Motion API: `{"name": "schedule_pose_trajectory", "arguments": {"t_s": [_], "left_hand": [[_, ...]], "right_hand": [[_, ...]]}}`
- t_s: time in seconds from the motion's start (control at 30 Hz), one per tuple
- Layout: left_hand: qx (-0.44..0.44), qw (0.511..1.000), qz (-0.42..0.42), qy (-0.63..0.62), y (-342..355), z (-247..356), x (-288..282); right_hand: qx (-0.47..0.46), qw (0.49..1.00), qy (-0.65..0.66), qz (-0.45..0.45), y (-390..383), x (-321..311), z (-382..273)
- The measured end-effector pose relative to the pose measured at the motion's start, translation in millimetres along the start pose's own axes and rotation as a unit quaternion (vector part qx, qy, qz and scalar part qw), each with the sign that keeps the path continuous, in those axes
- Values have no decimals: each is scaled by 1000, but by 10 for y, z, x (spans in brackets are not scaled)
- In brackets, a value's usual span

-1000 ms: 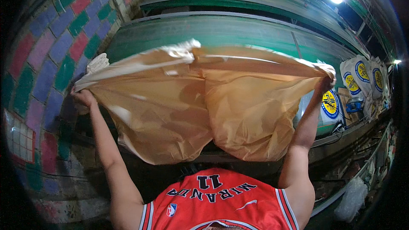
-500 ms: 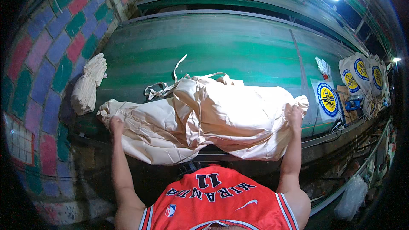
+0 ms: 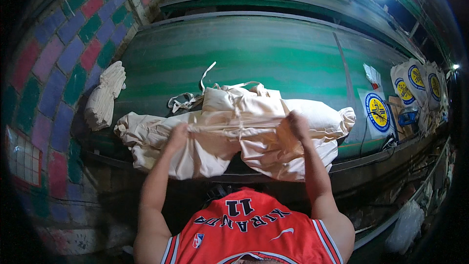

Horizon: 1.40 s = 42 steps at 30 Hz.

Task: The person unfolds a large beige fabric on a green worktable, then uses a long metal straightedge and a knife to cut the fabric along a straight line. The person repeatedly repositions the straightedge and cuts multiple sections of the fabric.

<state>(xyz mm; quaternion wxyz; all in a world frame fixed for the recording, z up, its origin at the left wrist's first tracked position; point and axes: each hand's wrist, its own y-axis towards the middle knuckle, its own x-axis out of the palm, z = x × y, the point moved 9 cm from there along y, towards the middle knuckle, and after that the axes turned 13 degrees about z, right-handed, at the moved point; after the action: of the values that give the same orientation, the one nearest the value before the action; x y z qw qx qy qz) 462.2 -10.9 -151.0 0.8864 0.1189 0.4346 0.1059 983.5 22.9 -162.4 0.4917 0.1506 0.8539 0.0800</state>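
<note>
Cream cotton cloth (image 3: 244, 132), a large crumpled sack-like piece with loose tie strings, lies heaped on the green counter (image 3: 273, 54) at its near edge. Left hand (image 3: 178, 132) is closed, pinching a gathered ridge of the cloth; right hand (image 3: 296, 122) is likewise closed on the same ridge, so the fabric is drawn taut between the two. Beyond the left hand, loose strings (image 3: 195, 93) trail across the counter surface. Well to the outer side of the left hand, a folded stack of the same pale cloth (image 3: 103, 97) rests against the coloured brick wall (image 3: 49, 58). Past the right hand, printed white bags (image 3: 415, 85) with round yellow-and-blue emblems sit at the far end of the counter.

Risks, as judged from this arrangement: a good part of the cloth hangs over the counter's near edge below both hands, so loosening either grip could let its weight drag the heap to the floor. The trailing strings could snag or tangle in a fold if the ridge is pulled unevenly.
</note>
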Motion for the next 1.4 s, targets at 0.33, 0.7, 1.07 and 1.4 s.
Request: {"name": "schedule_pose_trajectory", "arguments": {"t_s": [0.33,0.7,1.07,1.4], "left_hand": [[78,926,342,-143,666,1265,-1965],[-62,957,-285,0,123,1013,-842],[-7,975,-132,-177,432,1129,-629],[10,965,48,-256,547,1197,-1284]], "right_hand": [[37,825,538,167,646,-1497,-359],[-80,921,194,-328,-120,-394,-591],[-39,907,329,-260,-492,54,-1054],[-194,950,117,-214,-1026,328,-1406]]}}
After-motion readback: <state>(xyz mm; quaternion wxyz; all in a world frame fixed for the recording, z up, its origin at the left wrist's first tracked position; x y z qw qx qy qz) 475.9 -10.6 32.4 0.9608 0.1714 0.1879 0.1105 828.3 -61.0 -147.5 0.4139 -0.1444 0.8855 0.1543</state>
